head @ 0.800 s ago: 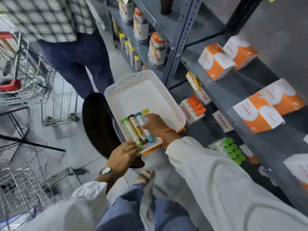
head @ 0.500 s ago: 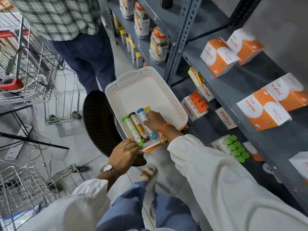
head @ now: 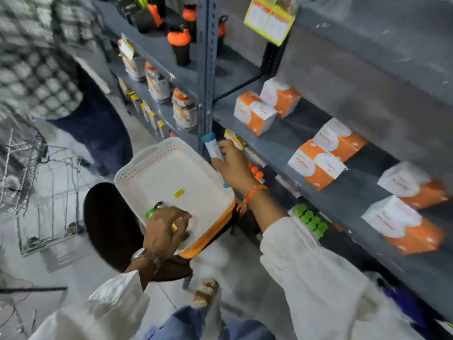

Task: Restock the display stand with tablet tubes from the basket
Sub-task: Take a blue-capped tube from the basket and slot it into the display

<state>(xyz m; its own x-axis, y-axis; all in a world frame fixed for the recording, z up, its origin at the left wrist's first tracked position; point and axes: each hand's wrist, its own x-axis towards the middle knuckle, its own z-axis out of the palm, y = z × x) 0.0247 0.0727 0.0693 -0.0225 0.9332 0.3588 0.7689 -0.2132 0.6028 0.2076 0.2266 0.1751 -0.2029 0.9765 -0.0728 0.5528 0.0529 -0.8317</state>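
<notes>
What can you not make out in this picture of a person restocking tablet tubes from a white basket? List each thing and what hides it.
- Tubes left in the white basket: the left hand covers all but their caps.
- Printing on the blue-capped tube: blurred, lower end inside the right hand.
- Orange-capped tubes on the lower shelf: mostly behind the right hand.
- Orange and white boxes: lettering smeared by motion blur.

White basket (head: pixel 157 168) with orange rim, blue-capped tube (head: pixel 211 146), orange-and-white boxes (head: pixel 316 165), checked shirt (head: pixel 31 57).

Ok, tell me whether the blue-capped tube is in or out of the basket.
Out. The right hand holds the tube raised past the basket rim, cap up.
</notes>
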